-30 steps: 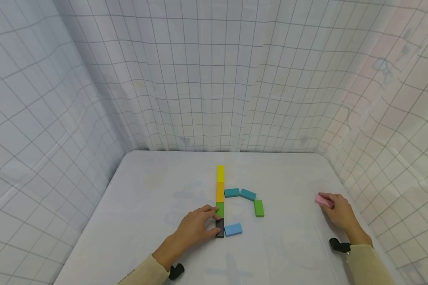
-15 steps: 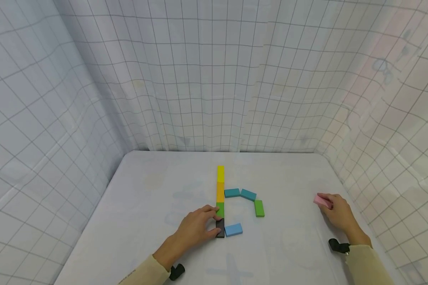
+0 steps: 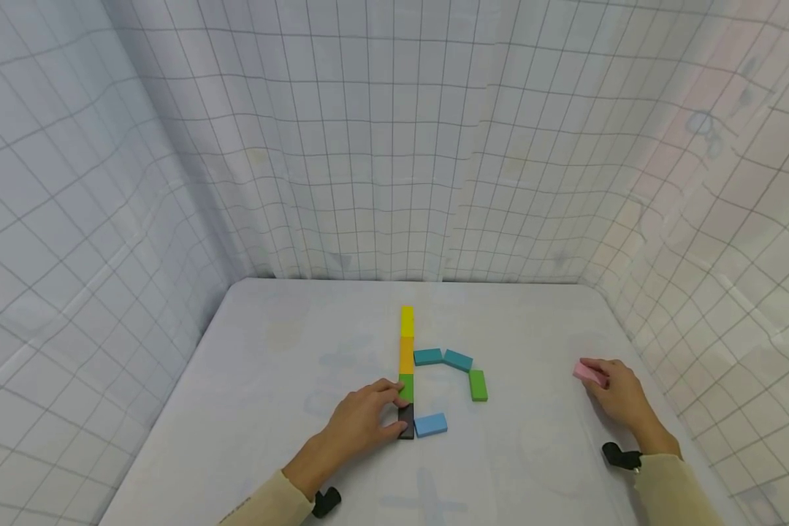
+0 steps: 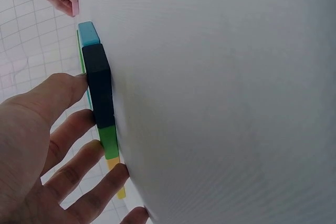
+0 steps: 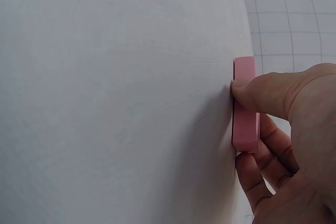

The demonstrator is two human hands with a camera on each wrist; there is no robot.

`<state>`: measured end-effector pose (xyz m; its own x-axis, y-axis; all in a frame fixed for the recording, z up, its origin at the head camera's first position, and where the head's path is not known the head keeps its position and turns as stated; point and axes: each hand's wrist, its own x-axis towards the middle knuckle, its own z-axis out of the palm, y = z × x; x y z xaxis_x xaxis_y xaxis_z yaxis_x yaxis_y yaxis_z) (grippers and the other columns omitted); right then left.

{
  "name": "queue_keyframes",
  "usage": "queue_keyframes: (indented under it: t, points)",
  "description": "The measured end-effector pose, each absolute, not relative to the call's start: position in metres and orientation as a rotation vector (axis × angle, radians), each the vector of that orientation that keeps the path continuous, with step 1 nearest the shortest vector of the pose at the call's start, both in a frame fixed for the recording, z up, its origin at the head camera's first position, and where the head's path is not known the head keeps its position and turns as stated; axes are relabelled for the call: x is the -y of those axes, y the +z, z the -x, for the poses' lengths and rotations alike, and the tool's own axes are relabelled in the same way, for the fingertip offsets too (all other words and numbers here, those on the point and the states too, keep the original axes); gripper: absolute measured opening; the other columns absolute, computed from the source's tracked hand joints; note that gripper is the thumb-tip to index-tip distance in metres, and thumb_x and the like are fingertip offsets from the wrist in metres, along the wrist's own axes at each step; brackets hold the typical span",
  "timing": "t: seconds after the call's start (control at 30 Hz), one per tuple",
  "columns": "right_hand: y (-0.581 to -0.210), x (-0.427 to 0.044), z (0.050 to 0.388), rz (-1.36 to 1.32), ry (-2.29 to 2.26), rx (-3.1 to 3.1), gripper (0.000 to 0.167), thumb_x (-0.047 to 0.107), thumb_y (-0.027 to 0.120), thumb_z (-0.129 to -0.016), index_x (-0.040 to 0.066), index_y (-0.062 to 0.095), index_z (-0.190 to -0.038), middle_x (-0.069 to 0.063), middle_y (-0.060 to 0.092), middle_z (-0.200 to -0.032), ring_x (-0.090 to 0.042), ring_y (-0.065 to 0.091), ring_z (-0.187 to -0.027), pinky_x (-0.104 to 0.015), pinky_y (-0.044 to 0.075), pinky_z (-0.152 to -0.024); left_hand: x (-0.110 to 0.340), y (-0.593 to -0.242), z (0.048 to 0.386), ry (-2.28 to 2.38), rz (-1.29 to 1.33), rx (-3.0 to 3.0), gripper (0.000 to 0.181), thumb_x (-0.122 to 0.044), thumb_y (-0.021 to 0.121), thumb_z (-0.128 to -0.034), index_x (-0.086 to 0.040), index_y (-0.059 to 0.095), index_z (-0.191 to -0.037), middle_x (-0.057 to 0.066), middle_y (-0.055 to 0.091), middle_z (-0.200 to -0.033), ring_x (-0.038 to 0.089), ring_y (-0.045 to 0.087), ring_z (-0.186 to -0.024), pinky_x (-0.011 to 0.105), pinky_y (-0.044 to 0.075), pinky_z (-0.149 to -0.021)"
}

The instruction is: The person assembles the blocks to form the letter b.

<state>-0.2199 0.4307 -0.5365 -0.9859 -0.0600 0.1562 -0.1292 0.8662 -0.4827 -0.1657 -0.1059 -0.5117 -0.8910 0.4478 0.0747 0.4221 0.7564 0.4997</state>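
Observation:
My right hand (image 3: 621,394) pinches a pink block (image 3: 589,373) at the right side of the table. In the right wrist view the pink block (image 5: 245,106) sits between thumb and fingers, low over the white surface. My left hand (image 3: 361,416) rests at a column of blocks, with loosely spread fingers. Its thumb touches the black block (image 3: 406,422); other fingertips lie on the green block (image 3: 406,387). The left wrist view shows the thumb and index fingertip against the black block (image 4: 98,85). Farther up the column come an orange block (image 3: 406,356) and a yellow block (image 3: 407,321).
Right of the column, two teal blocks (image 3: 428,357) and a green block (image 3: 478,386) form a curve. A light blue block (image 3: 430,425) lies beside the black one. Gridded white curtains (image 3: 394,146) surround the white table (image 3: 269,365) at the back and sides.
My right hand has shifted slightly to the left with the pink block in its grip. The left hand and the blocks on the table have stayed in place.

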Motion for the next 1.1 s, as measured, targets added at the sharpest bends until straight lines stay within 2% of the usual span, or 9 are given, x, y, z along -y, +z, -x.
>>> queue_keyframes:
  t: [0.87, 1.1]
  points:
    - [-0.533, -0.41, 0.216, -0.238, 0.794, 2.865, 0.043, 0.004, 0.085, -0.104, -0.009, 0.074, -0.144, -0.038, 0.074, -0.131, -0.047, 0.072, -0.112, -0.05, 0.057, -0.089, 0.105, -0.512, 0.166, 0.81, -0.7, -2.887, 0.03, -0.031, 0.096, -0.0993, -0.019, 0.086, -0.124, 0.005, 0.077, -0.153, 0.031, 0.078, -0.138, 0.057, 0.067, -0.111]
    - [-0.534, -0.403, 0.215, -0.254, 0.802, 2.875, 0.044, 0.003, 0.086, -0.104, -0.008, 0.074, -0.145, -0.037, 0.074, -0.132, -0.048, 0.072, -0.116, -0.056, 0.059, -0.093, 0.105, -0.512, 0.166, 0.804, -0.713, -2.888, 0.03, -0.031, 0.096, -0.0995, -0.019, 0.086, -0.125, 0.005, 0.077, -0.153, 0.03, 0.078, -0.137, 0.056, 0.067, -0.111]
